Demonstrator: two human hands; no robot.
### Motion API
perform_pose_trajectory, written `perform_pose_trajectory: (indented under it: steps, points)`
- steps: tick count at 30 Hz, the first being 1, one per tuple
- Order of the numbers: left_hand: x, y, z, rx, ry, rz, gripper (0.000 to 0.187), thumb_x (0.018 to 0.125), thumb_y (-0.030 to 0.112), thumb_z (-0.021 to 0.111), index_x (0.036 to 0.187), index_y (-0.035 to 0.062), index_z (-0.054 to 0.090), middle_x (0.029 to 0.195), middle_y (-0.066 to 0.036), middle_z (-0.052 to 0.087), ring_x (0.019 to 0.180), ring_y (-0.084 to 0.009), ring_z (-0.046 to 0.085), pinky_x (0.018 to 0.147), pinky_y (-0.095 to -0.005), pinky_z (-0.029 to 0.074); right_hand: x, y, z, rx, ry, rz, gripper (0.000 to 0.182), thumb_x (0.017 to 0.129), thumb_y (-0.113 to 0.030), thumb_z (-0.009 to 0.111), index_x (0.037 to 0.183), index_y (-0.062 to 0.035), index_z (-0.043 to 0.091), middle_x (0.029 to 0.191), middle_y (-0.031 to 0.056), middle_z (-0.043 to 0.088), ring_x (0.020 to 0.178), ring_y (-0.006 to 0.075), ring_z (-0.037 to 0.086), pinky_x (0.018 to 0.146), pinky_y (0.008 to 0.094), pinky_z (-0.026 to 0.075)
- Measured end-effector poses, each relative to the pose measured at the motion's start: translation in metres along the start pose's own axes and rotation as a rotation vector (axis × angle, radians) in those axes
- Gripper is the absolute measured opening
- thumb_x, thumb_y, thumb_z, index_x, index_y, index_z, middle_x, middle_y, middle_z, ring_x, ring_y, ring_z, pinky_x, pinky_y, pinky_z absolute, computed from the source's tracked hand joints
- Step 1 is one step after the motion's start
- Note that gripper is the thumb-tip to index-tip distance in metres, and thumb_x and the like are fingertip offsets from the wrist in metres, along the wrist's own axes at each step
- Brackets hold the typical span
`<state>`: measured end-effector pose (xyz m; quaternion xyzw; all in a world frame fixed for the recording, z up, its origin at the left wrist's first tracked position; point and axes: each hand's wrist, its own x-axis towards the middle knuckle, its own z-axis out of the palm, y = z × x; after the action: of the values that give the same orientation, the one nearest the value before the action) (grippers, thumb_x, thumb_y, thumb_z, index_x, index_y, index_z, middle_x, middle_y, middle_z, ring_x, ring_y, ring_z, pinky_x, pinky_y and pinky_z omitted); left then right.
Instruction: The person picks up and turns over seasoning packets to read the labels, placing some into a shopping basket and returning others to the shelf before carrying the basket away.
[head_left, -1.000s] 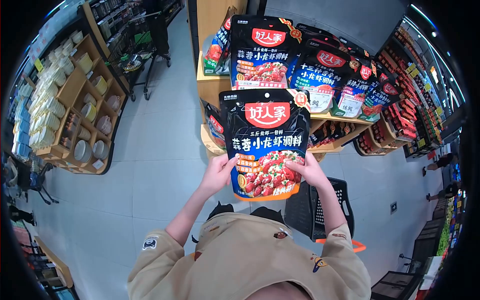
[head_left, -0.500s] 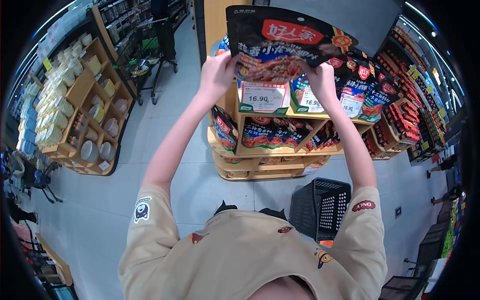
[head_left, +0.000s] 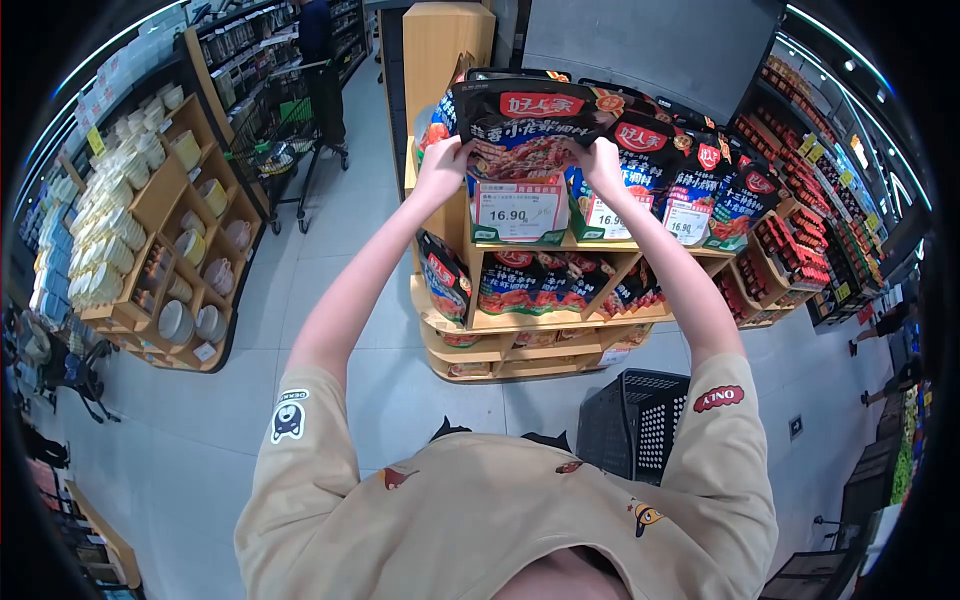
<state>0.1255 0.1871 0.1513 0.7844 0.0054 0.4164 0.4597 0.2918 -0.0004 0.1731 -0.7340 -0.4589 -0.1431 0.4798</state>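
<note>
A black seasoning pouch (head_left: 530,130) with a red label and a crayfish picture is held upright between my two hands, at the top of a wooden display shelf (head_left: 600,322). My left hand (head_left: 443,163) grips its lower left side; my right hand (head_left: 597,165) pinches its lower right side. Just below the pouch stands a price card (head_left: 520,213) reading 16.90. More seasoning pouches (head_left: 640,150) stand in rows to the right of my right hand. Others (head_left: 540,280) fill the compartment underneath.
A black shopping basket (head_left: 632,420) stands on the floor before the display. Crockery shelves (head_left: 190,240) line the left. A person (head_left: 318,80) stands by a shopping cart (head_left: 285,140) in the far left aisle. Stocked red-packaged shelves (head_left: 810,220) are at the right.
Both hands have lowered the pouch toward the top of the display, and it now looks smaller and farther off. The view has tilted slightly, showing more of the pouches behind.
</note>
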Motion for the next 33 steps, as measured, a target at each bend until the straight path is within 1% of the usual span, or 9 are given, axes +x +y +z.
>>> perform_pose_trajectory:
  steps: [6,8,12,13,16,18,24,30,33]
  points:
    - [-0.004,-0.017,0.001,-0.033,-0.025,-0.091,0.018,0.080,0.010,0.047,0.079,-0.0072,0.053,0.071,-0.019,0.058,0.066,-0.0234,0.061,0.055,-0.0292,0.045,-0.003,0.020,0.014,-0.038,-0.019,0.052,0.019,0.071,-0.012,0.058,0.077,0.0066,0.057,0.066,0.0223,0.056,0.065,0.0326,0.057,0.055,0.0336,0.042]
    - [-0.007,-0.014,-0.002,0.078,-0.037,-0.087,0.020,0.080,0.011,0.047,0.077,-0.0078,0.052,0.070,-0.020,0.058,0.066,-0.0238,0.061,0.055,-0.0295,0.045,-0.005,0.017,0.015,0.008,-0.098,0.141,0.017,0.077,-0.005,0.052,0.085,0.0093,0.056,0.073,0.0144,0.061,0.063,0.0172,0.061,0.056,0.0259,0.050]
    - [-0.012,-0.021,0.003,0.059,-0.060,-0.142,0.022,0.079,0.013,0.050,0.068,-0.0062,0.050,0.062,-0.019,0.055,0.065,-0.0235,0.061,0.052,-0.0309,0.044,-0.011,0.025,0.018,-0.116,-0.081,0.191,0.018,0.075,-0.006,0.055,0.086,0.0078,0.055,0.073,0.0125,0.061,0.065,0.0174,0.061,0.055,0.0261,0.050]
    - [-0.014,-0.020,0.003,0.122,-0.123,-0.218,0.022,0.080,0.014,0.050,0.070,-0.0060,0.051,0.064,-0.017,0.056,0.064,-0.0202,0.061,0.053,-0.0280,0.044,-0.018,-0.014,0.009,-0.041,-0.103,0.412,0.019,0.073,-0.004,0.055,0.087,0.0079,0.054,0.072,0.0128,0.060,0.067,0.0173,0.061,0.056,0.0263,0.049]
    - [-0.018,-0.025,0.001,0.255,-0.209,-0.268,0.020,0.079,0.015,0.052,0.079,-0.0054,0.054,0.071,-0.013,0.058,0.062,-0.0146,0.060,0.056,-0.0235,0.045,-0.021,0.019,0.012,-0.356,-0.009,0.253,0.023,0.072,-0.001,0.052,0.093,0.0081,0.050,0.079,0.0166,0.059,0.070,0.0189,0.061,0.057,0.0256,0.049]
    - [-0.019,-0.044,0.002,0.130,0.047,-0.117,0.020,0.075,0.015,0.056,0.087,-0.0014,0.058,0.070,-0.013,0.060,0.062,-0.0163,0.059,0.058,-0.0258,0.045,-0.019,0.041,0.014,-0.117,0.027,0.311,0.030,0.072,0.002,0.049,0.101,0.0080,0.046,0.091,0.0204,0.056,0.073,0.0202,0.061,0.059,0.0248,0.049]
    - [-0.037,-0.029,-0.013,0.091,0.131,-0.172,0.021,0.077,0.010,0.051,0.096,-0.0004,0.054,0.078,-0.010,0.060,0.066,-0.0102,0.057,0.059,-0.0229,0.044,-0.044,-0.001,-0.015,0.063,0.135,0.241,0.034,0.072,0.001,0.045,0.105,0.0066,0.043,0.097,0.0189,0.055,0.073,0.0198,0.061,0.065,0.0263,0.048]
    - [-0.145,-0.056,-0.011,0.074,0.278,-0.154,0.018,0.081,0.001,0.039,0.096,-0.0016,0.049,0.081,-0.007,0.057,0.073,-0.0101,0.053,0.063,-0.0210,0.040,-0.125,0.012,-0.046,-0.035,0.268,0.169,0.020,0.074,0.000,0.044,0.093,0.0010,0.050,0.084,0.0124,0.060,0.069,0.0199,0.059,0.062,0.0279,0.046]
    - [-0.269,-0.121,-0.005,0.121,0.187,-0.432,0.021,0.077,-0.001,0.041,0.096,-0.0046,0.049,0.080,-0.012,0.056,0.078,-0.0180,0.055,0.071,-0.0287,0.042,-0.191,0.043,-0.072,-0.250,0.256,0.319,0.018,0.075,-0.002,0.046,0.092,0.0003,0.051,0.083,0.0140,0.060,0.073,0.0223,0.059,0.065,0.0292,0.046]
